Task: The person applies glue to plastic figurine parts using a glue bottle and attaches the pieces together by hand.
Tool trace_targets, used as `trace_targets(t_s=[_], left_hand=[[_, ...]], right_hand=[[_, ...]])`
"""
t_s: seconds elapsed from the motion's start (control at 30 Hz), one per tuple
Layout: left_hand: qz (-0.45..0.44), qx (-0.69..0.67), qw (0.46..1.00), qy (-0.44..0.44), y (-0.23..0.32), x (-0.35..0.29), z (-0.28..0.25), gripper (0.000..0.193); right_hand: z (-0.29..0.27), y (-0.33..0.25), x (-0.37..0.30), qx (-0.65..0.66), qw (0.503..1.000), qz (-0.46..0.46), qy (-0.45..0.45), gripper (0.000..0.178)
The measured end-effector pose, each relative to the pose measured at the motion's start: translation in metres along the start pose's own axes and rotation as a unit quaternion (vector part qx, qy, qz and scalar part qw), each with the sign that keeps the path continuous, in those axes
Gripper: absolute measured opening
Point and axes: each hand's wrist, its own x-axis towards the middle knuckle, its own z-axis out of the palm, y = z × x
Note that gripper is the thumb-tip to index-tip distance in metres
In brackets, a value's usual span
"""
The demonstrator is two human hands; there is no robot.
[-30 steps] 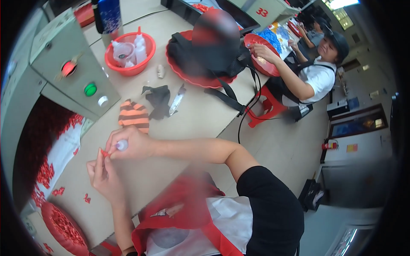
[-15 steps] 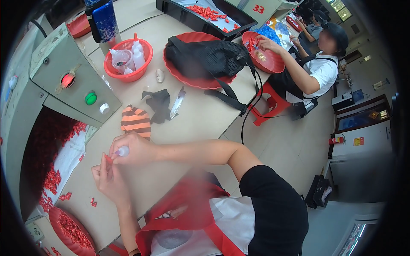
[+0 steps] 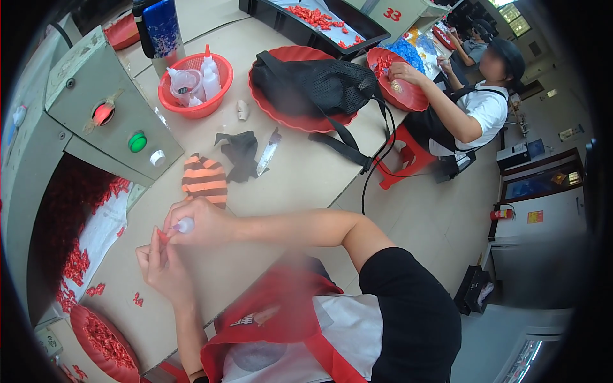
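In my right hand [image 3: 205, 221] is a small whitish squeeze bottle [image 3: 186, 225], gripped with the fingers curled round it. Its tip points left, close to a small red piece [image 3: 162, 237] pinched between the fingertips of my left hand [image 3: 167, 268]. The two hands nearly meet over the pale table [image 3: 255, 271]. Just beyond my right hand lies an orange-and-black striped cloth [image 3: 204, 180]. Loose red pieces [image 3: 138, 299] rest on the table near my left hand, and a red scalloped plate [image 3: 82, 322] full of them stands at the lower left.
A grey machine [image 3: 96, 108] with an opening full of red pieces stands at left. Farther off are a red basket of bottles [image 3: 223, 96], a black cloth scrap [image 3: 240, 156], a black bag [image 3: 313, 83] on a red plate and a black tray [image 3: 370, 45]. A co-worker [image 3: 476, 108] sits at right.
The view has shifted very slightly. Both my hands keep the same pose with the bottle and the red piece. The co-worker's hand has moved a little over their plate.
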Motion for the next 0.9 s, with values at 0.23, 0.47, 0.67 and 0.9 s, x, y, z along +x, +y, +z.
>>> trace_targets(t_s=[0.23, 0.47, 0.67, 0.9], left_hand=[[0.009, 0.004, 1.0, 0.017, 0.0024, 0.0, 0.0017, 0.041], [0.015, -0.003, 1.0, 0.018, 0.0046, 0.0007, 0.0043, 0.042], [0.013, 0.007, 1.0, 0.017, 0.0076, 0.002, 0.0032, 0.043], [0.007, -0.002, 1.0, 0.019, 0.0096, 0.0017, 0.0012, 0.041]], right_hand=[[0.0001, -0.0003, -0.0002, 0.019, 1.0, 0.017, -0.003, 0.007], [-0.0026, -0.0003, -0.0002, -0.003, 1.0, -0.002, 0.004, 0.006], [-0.0019, 0.0, -0.0003, 0.005, 0.999, -0.032, 0.013, 0.005], [-0.0005, -0.0008, -0.0006, -0.005, 0.999, -0.049, 0.014, 0.005]])
